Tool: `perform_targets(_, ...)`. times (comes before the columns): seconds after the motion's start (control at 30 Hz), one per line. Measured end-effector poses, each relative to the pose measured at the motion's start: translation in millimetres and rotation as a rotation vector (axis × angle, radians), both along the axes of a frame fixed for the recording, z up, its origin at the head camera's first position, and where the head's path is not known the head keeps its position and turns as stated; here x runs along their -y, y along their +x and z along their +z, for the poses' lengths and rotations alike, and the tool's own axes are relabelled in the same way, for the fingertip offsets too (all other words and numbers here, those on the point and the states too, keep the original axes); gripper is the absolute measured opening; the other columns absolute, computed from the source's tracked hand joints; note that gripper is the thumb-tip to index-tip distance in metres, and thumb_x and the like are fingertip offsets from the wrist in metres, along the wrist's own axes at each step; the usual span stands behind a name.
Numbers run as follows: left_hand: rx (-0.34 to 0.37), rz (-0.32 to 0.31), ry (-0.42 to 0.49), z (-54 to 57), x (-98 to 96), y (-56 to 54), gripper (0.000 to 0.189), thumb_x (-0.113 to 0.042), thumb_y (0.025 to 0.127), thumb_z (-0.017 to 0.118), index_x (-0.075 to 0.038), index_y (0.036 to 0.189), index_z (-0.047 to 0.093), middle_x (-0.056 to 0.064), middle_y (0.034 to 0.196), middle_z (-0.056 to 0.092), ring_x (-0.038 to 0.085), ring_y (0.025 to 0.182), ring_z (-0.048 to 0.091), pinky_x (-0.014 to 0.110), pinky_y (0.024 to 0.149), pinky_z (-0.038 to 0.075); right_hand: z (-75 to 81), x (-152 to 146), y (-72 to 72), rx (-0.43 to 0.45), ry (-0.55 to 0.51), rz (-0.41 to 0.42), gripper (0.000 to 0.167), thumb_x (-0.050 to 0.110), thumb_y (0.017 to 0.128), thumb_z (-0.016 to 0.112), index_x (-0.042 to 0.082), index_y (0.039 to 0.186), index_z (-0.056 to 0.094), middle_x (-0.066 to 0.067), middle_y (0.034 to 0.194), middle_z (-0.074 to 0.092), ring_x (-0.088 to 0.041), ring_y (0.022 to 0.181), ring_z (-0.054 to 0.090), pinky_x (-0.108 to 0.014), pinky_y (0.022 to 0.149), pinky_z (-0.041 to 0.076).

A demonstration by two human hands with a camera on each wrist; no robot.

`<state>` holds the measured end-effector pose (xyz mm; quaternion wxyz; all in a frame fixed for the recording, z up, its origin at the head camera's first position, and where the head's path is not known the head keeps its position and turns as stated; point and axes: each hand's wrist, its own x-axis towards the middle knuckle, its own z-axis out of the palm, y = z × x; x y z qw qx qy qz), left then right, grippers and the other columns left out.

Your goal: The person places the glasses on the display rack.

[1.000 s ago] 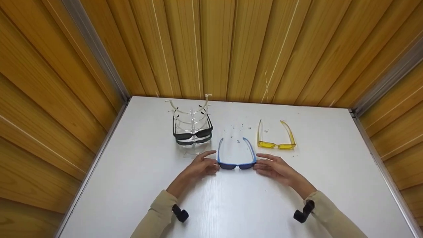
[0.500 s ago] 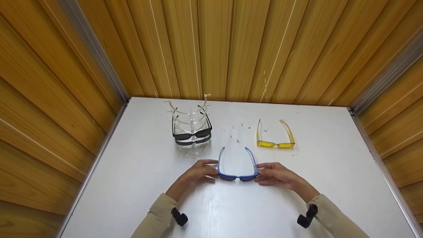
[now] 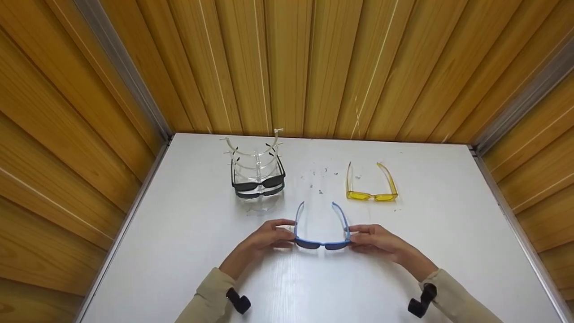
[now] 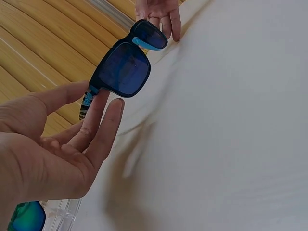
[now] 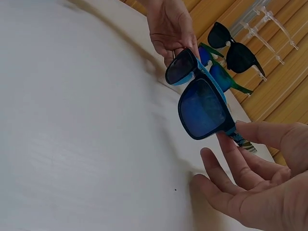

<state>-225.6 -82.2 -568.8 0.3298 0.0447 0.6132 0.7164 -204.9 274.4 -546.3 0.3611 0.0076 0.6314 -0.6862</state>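
Observation:
Blue-framed sunglasses (image 3: 322,244) with dark lenses are held between both hands, temples unfolded and pointing away from the body. My left hand (image 3: 269,235) pinches their left hinge corner between thumb and fingers. At the other corner my right hand (image 3: 379,240) pinches the hinge end in the same way. In the left wrist view the lens (image 4: 124,70) looks bluish, and the patterned temple runs between the fingers. The right wrist view shows the sunglasses (image 5: 202,108) raised off the surface, with the left hand (image 5: 171,26) on the far end.
A clear display stand (image 3: 258,161) at the back left bears black sunglasses (image 3: 260,184) and a second pair (image 3: 260,194) below, green-framed in the right wrist view. Yellow glasses (image 3: 371,196) lie to the right on the white table (image 3: 179,251). Wood-patterned walls (image 3: 291,67) surround it.
Both hands have drawn the blue sunglasses towards the body, mostly in the first half second. The stand and the yellow glasses stay in place.

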Motion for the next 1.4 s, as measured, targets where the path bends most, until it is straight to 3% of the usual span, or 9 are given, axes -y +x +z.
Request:
perform_targets(0.2,0.005,-0.01,0.074,3.9,2.7,2.7,0.052,0.0,0.095,0.063,0.013,0.143,0.045,-0.005,0.089,0.075,0.009,0.09,0.072,0.04,0.102,0.058,9.9,2,4.1,0.059,-0.062,-0.016,0.059,0.01,0.102,0.061,-0.009,0.152,0.035,-0.008,0.114,0.077,-0.023,0.116,0.071,-0.05,0.108,0.051)
perform_targets(0.47,-0.001,0.037,0.108,9.5,4.7,5.5,0.053,-0.002,0.095,0.065,0.01,0.143,0.047,-0.004,0.09,0.075,0.01,0.089,0.073,0.042,0.101,0.059,19.2,8,7.7,0.077,-0.068,-0.058,0.058,0.012,0.101,0.063,-0.007,0.151,0.039,-0.007,0.113,0.077,-0.023,0.115,0.072,-0.049,0.105,0.054)
perform_targets(0.7,0.015,0.069,0.123,12.5,7.8,8.0,0.05,-0.002,0.094,0.066,0.007,0.142,0.05,-0.002,0.093,0.075,0.011,0.09,0.073,0.032,0.092,0.062,22.2,16,10.9,0.07,-0.127,-0.082,0.059,0.008,0.102,0.061,-0.009,0.152,0.035,-0.007,0.113,0.077,-0.02,0.113,0.072,-0.047,0.104,0.055)
perform_targets(0.9,-0.003,0.069,0.136,16.2,13.5,7.7,0.051,-0.002,0.095,0.066,0.005,0.143,0.049,0.0,0.101,0.076,0.012,0.097,0.073,0.035,0.097,0.061,24.8,24,13.2,0.056,-0.167,-0.1,0.062,0.009,0.102,0.061,-0.007,0.155,0.032,-0.005,0.113,0.077,-0.019,0.113,0.072,-0.049,0.112,0.047)
perform_targets(1.17,-0.017,0.065,0.164,28.6,21.1,7.7,0.056,-0.007,0.095,0.068,0.005,0.146,0.047,0.002,0.107,0.073,0.015,0.103,0.072,0.045,0.105,0.056,30.6,29,14.7,0.027,-0.266,-0.096,0.037,0.005,0.104,0.055,0.005,0.141,0.057,-0.005,0.114,0.077,-0.019,0.116,0.071,-0.047,0.114,0.045)
perform_targets(1.4,-0.041,0.058,0.21,37.5,24.2,10.9,0.056,-0.005,0.097,0.064,0.008,0.147,0.044,0.001,0.109,0.073,0.014,0.103,0.072,0.042,0.102,0.058,35.5,31,16.8,0.028,-0.349,-0.109,0.035,0.002,0.104,0.054,0.008,0.138,0.061,-0.008,0.117,0.076,-0.02,0.114,0.072,-0.04,0.11,0.05)
